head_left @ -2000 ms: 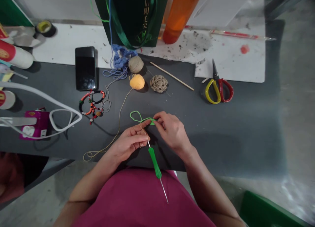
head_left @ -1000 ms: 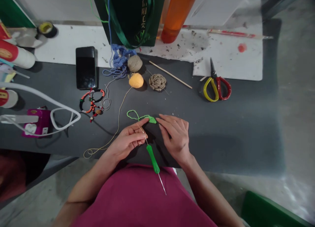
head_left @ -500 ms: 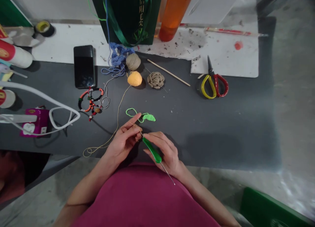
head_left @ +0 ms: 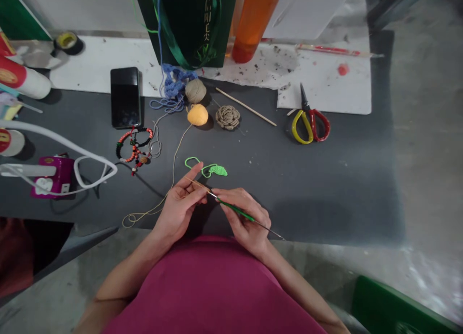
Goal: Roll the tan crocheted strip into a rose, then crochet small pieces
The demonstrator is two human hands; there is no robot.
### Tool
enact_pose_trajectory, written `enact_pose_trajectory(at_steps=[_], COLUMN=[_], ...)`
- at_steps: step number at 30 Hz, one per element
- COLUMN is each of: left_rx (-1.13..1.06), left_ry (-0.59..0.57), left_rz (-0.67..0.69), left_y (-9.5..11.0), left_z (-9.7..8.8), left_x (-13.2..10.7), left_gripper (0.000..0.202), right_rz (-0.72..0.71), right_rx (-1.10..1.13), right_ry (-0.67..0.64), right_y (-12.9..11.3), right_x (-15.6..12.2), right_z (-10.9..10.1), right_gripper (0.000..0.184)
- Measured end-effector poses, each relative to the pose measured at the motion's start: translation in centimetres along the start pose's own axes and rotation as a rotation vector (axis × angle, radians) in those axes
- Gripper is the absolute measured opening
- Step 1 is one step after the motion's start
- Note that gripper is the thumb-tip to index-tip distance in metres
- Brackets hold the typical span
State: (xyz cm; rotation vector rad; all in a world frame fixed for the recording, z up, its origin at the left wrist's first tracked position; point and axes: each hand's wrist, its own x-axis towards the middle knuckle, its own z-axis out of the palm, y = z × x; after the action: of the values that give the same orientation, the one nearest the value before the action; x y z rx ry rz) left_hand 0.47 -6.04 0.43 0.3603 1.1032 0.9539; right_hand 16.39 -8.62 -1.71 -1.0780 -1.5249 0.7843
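Observation:
My right hand (head_left: pixel 249 220) is closed around the green handle of a crochet hook (head_left: pixel 237 209), whose bare metal end points down to the right. The hook's other tip meets the fingertips of my left hand (head_left: pixel 181 203). That hand pinches thin yellow yarn (head_left: pixel 174 153), with a strand stretched over its raised index finger. Any stitches there are too small to make out. The yarn runs up to an orange-yellow ball (head_left: pixel 197 115). Just beyond my fingers lies a bright green crocheted leaf (head_left: pixel 218 170) with a loose tail.
Behind are a tan yarn ball (head_left: pixel 196 91), a brown crocheted flower (head_left: pixel 227 117), a wooden stick (head_left: pixel 246 106) and scissors (head_left: pixel 310 121). A phone (head_left: pixel 125 97), bead bracelets (head_left: pixel 133 148) and a purple box (head_left: pixel 53 175) with a white cable lie left. A dark green bag (head_left: pixel 191 30) stands at the back.
My right hand has turned the crochet hook, so its rear end has swung up and to the right and the handle lies flatter. My left hand keeps its pinch. The view has shifted slightly.

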Motion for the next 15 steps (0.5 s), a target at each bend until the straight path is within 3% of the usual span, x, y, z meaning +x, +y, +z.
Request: enact_pose_trajectory(at_steps=[15], left_rx=[0.106], left_ry=[-0.162], left_rz=[-0.002], left_y=[-0.51], left_z=[0.25], left_x=[-0.71], left_gripper=[0.068], right_rz=[0.144], right_rx=[0.182], right_ry=[0.083], right_y=[0.57], right_x=[-1.1], right_z=[0.81], right_gripper=[0.022])
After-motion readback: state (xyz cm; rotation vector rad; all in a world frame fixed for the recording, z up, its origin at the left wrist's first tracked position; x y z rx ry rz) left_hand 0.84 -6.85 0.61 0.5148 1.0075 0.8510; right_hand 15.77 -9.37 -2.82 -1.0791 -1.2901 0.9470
